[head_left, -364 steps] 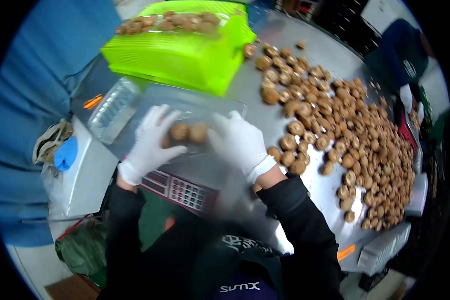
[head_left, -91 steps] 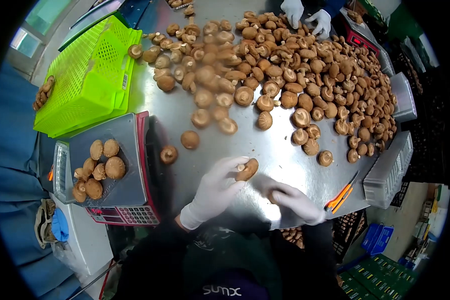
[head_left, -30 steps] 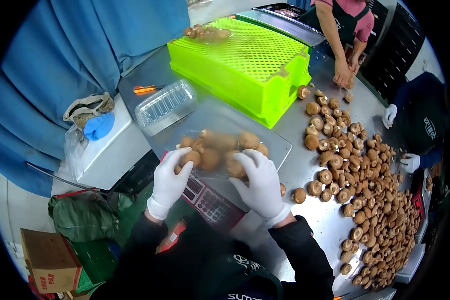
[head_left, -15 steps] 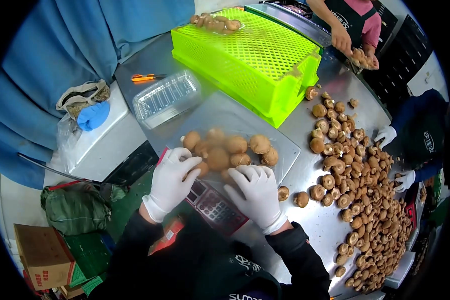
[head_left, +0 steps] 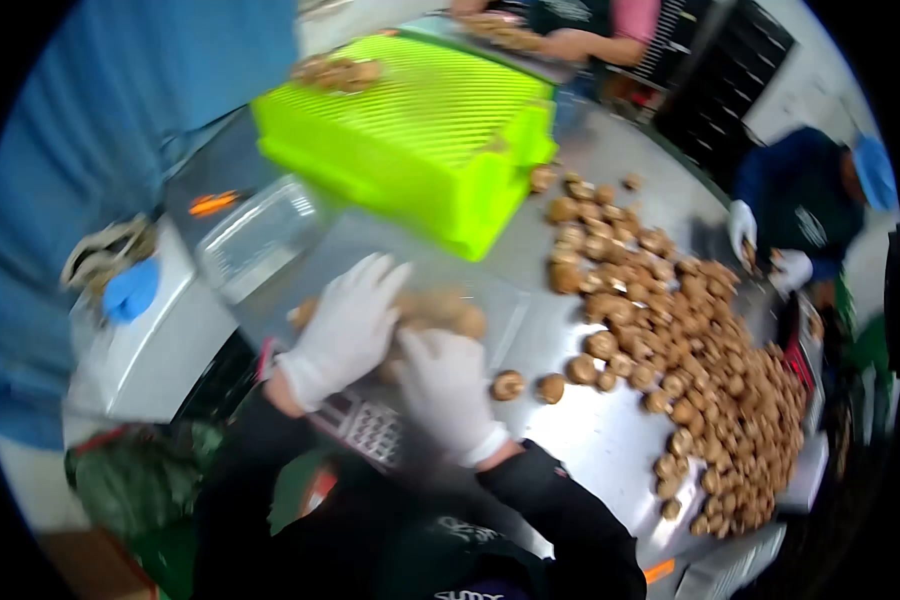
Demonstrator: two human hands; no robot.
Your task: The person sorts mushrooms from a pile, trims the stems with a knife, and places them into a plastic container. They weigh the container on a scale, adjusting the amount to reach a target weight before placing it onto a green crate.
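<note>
Several brown mushrooms (head_left: pixel 462 316) lie bunched on the clear-covered platform of a scale (head_left: pixel 510 312), blurred and partly hidden by my hands. White-gloved, my left hand (head_left: pixel 342 322) reaches across the bunch from the left, its fingers stretched out over the caps. My right hand (head_left: pixel 448 385), also gloved, is at the near side of the mushrooms with its fingertips among them. Motion blur hides whether those fingers grip one. Below my hands shows the scale's keypad (head_left: pixel 373 432).
Beyond stands an upturned green crate (head_left: pixel 370 165) with a pack of mushrooms (head_left: pixel 335 73) on it. Clear plastic trays (head_left: pixel 260 238) and an orange cutter (head_left: pixel 213 203) lie left. A large mushroom pile (head_left: pixel 700 350) spreads right. Two co-workers handle mushrooms across the table.
The view has swung, shifting the table scene leftward. My left hand has moved forward over the mushrooms, and my right hand has come closer to it. The far co-worker's hands have moved left.
</note>
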